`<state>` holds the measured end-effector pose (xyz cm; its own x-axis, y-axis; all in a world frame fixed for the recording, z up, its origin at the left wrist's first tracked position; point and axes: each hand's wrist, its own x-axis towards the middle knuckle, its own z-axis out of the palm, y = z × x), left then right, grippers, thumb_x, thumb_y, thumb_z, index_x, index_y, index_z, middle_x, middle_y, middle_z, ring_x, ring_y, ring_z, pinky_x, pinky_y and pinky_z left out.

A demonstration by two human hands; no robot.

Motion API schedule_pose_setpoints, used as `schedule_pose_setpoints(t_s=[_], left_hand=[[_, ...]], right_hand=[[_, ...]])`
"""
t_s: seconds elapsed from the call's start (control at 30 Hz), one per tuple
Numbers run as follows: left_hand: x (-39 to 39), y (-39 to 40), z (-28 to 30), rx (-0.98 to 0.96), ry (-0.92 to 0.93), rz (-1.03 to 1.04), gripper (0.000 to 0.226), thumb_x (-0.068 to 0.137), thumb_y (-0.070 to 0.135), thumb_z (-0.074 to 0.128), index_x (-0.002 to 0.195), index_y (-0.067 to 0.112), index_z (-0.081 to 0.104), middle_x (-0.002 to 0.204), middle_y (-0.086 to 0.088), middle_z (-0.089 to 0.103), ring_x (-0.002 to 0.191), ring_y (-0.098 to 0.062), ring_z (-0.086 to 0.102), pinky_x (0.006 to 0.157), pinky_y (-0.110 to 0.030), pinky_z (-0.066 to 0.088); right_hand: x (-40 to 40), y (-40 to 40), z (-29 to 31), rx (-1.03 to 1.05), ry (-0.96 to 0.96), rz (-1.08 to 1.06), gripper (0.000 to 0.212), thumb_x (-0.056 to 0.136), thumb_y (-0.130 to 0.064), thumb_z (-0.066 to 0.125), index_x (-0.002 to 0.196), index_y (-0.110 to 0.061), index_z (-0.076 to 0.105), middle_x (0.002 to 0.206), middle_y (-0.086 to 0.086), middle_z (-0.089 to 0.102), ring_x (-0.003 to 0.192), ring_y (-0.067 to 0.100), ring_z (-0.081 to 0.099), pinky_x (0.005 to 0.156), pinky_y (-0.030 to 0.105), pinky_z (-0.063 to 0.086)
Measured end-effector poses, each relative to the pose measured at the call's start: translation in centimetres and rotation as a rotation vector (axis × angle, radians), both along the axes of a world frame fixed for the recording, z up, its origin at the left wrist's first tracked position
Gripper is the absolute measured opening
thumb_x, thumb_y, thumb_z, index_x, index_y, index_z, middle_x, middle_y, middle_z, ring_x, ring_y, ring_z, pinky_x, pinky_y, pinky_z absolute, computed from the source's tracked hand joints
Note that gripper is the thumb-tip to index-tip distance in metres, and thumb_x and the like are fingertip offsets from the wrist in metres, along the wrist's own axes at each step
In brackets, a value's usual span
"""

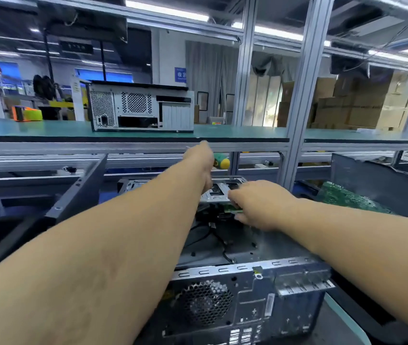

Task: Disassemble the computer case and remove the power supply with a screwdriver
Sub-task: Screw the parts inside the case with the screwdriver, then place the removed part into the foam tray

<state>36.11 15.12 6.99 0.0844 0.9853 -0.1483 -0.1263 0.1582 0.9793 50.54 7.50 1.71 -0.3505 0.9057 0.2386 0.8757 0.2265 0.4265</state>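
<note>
An open computer case (247,290) lies on its side in front of me, its rear panel and fan grille (205,302) facing me. My left hand (201,160) reaches over the far end of the case, above the silver drive cage (219,191). It holds a screwdriver whose green and yellow handle (222,162) shows beside the palm; the shaft is hidden. My right hand (257,202) is inside the case by the cage and pinches a small green board (234,209). Black cables (213,235) lie on the case floor. I cannot pick out the power supply.
A second computer case (140,108) stands on the green upper shelf (247,132). A dark side panel (78,195) leans at the left. Green circuit boards (347,197) fill a dark bin at the right. Aluminium posts (302,95) frame the bench, with cardboard boxes (347,108) behind.
</note>
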Motion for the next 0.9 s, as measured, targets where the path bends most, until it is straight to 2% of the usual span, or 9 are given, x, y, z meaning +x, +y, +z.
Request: schedule_pose_setpoints(t_s=[0.07,0.17,0.33,0.4,0.5,0.57,0.7,0.77,0.9], left_hand=[[-0.9,-1.6,0.7,-0.047,-0.087,-0.036,0.016,0.098,0.038,0.044,0.098,0.022,0.041,0.07,0.001,0.035,0.054,-0.018,0.027,0.046,-0.027,0.026],[-2.7,-4.5,-0.2,-0.146,-0.211,-0.058,0.018,0.093,0.038,0.048,0.091,0.024,0.037,0.063,0.005,0.027,0.045,-0.016,0.019,0.038,-0.019,0.021],[-5.5,-6.7,-3.0,-0.13,-0.176,-0.001,0.021,0.094,0.033,0.046,0.08,0.019,0.038,0.061,0.002,0.025,0.045,-0.015,0.015,0.039,-0.016,0.019],[-5.9,-7.2,-3.7,-0.089,-0.122,0.049,0.019,0.092,0.033,0.045,0.081,0.019,0.038,0.063,0.001,0.026,0.049,-0.016,0.017,0.04,-0.016,0.02],[-6.1,-7.8,-4.4,-0.053,-0.051,0.1,0.021,0.09,0.034,0.044,0.075,0.02,0.039,0.064,0.0,0.029,0.051,-0.018,0.021,0.041,-0.018,0.023],[-6.0,-8.0,-4.6,-0.032,-0.015,0.122,0.022,0.09,0.038,0.044,0.077,0.019,0.044,0.064,-0.001,0.031,0.052,-0.02,0.024,0.044,-0.021,0.024],[-6.0,-8.0,-4.9,0.036,0.064,0.138,0.029,0.088,0.041,0.044,0.091,0.014,0.055,0.065,-0.002,0.04,0.054,-0.021,0.032,0.049,-0.026,0.027],[-6.1,-7.7,-5.3,0.136,0.191,0.141,0.036,0.089,0.043,0.045,0.096,0.012,0.06,0.072,-0.004,0.05,0.059,-0.023,0.041,0.052,-0.028,0.03],[-6.1,-8.1,-5.6,0.437,0.572,0.119,0.035,0.085,0.041,0.039,0.071,0.01,0.047,0.068,-0.004,0.047,0.06,-0.026,0.037,0.051,-0.031,0.026]], right_hand=[[-0.3,0.3,-0.7,0.027,-0.09,0.013,0.035,0.091,-0.051,0.064,0.109,-0.021,0.058,0.102,0.006,0.067,0.091,0.033,0.065,0.063,0.035,0.04],[-1.4,0.8,-1.8,0.029,-0.178,0.032,0.036,0.088,-0.052,0.069,0.101,-0.019,0.063,0.096,0.006,0.069,0.083,0.034,0.068,0.057,0.034,0.035],[-2.9,1.9,-2.5,0.042,-0.285,0.024,0.025,0.087,-0.038,0.072,0.098,-0.017,0.066,0.092,0.006,0.072,0.078,0.033,0.069,0.05,0.032,0.034],[-2.8,2.1,-2.5,0.06,-0.333,-0.011,0.01,0.09,-0.023,0.064,0.097,-0.016,0.067,0.089,0.006,0.072,0.068,0.031,0.064,0.046,0.031,0.033],[-2.5,2.3,-2.6,0.08,-0.381,-0.042,0.017,0.09,-0.01,0.053,0.092,-0.016,0.07,0.082,0.004,0.071,0.059,0.028,0.054,0.041,0.028,0.02],[-2.6,1.9,-2.5,0.056,-0.417,-0.053,0.016,0.088,-0.009,0.054,0.086,-0.016,0.068,0.077,0.003,0.069,0.058,0.028,0.057,0.042,0.027,0.026],[-3.2,0.3,-2.1,0.022,-0.512,-0.019,0.009,0.083,-0.021,0.057,0.076,-0.02,0.061,0.069,0.0,0.065,0.052,0.023,0.052,0.054,0.029,0.041],[-3.4,-0.7,-1.7,0.011,-0.527,0.027,0.011,0.082,-0.029,0.056,0.077,-0.021,0.06,0.073,0.001,0.068,0.056,0.025,0.056,0.059,0.031,0.045],[-3.5,-2.8,-0.2,-0.006,-0.509,0.052,0.021,0.086,-0.04,0.054,0.088,-0.021,0.064,0.082,0.002,0.072,0.07,0.029,0.067,0.07,0.035,0.053]])
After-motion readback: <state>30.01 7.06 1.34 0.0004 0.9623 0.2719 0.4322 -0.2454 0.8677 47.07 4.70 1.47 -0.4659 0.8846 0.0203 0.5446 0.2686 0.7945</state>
